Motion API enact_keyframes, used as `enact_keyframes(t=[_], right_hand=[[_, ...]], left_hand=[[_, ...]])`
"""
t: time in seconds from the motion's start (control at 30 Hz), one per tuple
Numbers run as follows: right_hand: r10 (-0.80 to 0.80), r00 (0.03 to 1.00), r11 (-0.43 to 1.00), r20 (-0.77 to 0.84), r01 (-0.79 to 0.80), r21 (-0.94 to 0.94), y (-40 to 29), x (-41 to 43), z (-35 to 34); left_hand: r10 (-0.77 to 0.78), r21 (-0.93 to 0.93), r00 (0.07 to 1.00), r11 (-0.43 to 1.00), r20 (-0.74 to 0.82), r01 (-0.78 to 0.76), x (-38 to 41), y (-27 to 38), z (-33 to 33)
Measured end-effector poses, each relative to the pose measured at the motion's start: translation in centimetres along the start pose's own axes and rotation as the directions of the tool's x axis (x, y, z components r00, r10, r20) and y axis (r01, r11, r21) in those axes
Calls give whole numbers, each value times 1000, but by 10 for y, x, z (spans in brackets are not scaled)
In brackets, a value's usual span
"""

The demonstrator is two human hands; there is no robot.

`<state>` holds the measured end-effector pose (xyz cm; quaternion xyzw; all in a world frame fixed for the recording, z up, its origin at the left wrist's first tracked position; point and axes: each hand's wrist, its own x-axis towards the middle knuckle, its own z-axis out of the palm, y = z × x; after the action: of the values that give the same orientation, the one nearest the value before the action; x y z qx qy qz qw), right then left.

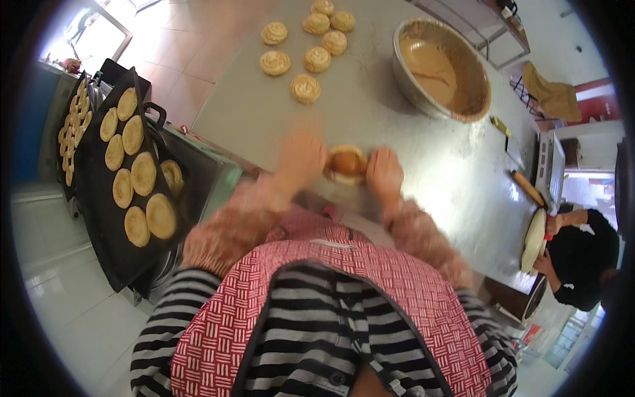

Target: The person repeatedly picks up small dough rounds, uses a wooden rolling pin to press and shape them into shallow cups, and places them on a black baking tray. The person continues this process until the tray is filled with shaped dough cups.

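Both hands are blurred, closed at either end of a short, brown, wooden rolling pin (346,163). My left hand (303,153) is at its left end and my right hand (385,171) at its right end; the fingers hide the ends. Under the pin lies a round piece of dough (347,180) on the metal worktop (367,116), close to its near edge. Several coiled rounds of dough (305,89) rest farther up the worktop. Beyond my right hand stands a large metal bowl (485,106) with a wet brown paste (427,67) in it.
Black griddle trays (99,218) with several flat dough rounds (161,216) are at the left. Near the worktop's right edge lie a wooden-handled tool (527,188) and a small yellowish object (500,126). A co-worker in black (585,258) handles a large pale dough piece (534,240) there.
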<state>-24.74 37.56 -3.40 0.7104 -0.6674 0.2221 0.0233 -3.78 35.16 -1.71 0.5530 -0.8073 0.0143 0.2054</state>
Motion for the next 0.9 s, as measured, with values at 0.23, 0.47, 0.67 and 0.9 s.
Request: enact_keyframes(t=[0.23,0.47,0.67,0.9], right_hand=[[119,990,993,78,-119,-11,4,61,11],[-69,995,997,69,65,53,-9,-11,-21],[-2,1000,996,-8,3,92,-4,25,-8],[-130,977,989,168,140,-54,-3,5,-13]], left_hand=[[-59,53,978,997,200,49,44,-18,0],[-31,9,999,999,-28,31,-32,6,-23],[-115,-84,984,988,135,127,6,-1,-17],[-65,-95,983,992,172,82,-21,10,-27]])
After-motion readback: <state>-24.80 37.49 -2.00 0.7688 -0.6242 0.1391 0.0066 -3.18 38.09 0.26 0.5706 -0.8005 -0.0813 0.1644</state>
